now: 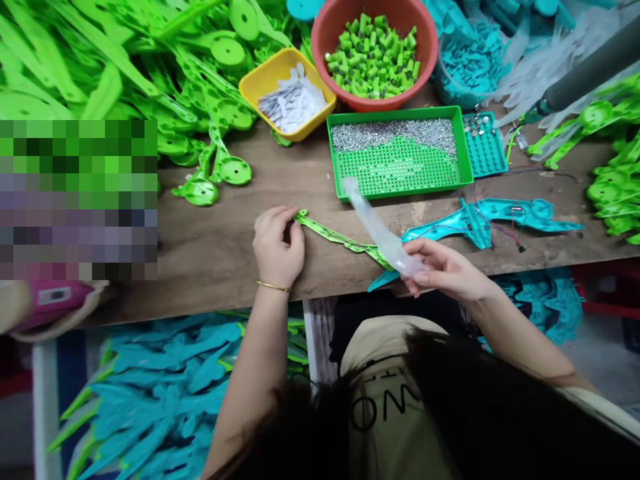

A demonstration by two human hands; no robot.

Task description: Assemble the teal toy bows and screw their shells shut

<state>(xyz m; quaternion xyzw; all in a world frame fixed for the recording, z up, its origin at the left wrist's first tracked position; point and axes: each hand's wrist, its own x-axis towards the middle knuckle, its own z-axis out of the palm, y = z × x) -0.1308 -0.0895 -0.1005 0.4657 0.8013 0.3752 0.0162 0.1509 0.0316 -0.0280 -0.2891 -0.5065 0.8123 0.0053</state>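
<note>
My left hand [278, 243] is closed, thumb and forefinger pinching the far end of a thin lime-green plastic strip [330, 234] just above the wooden bench. Between the fingers of my right hand [447, 272] is a curved, translucent white plastic blade [375, 223], tilted up to the left. It passes in front of the green strip's lower end. Behind and beside my right hand lies a teal toy-weapon-shaped shell [445, 223], its thin red and dark wires trailing across it. The shell's near tip pokes out below the blade.
Behind my hands stand a green tray [337, 163] of small screws, a yellow bin [300, 133] of white pieces and a red bowl [320, 40] of green cylinders. Lime-green parts [200, 100] are heaped at left. A dark power driver [590, 67] hangs at right. Teal parts [165, 380] lie below the bench.
</note>
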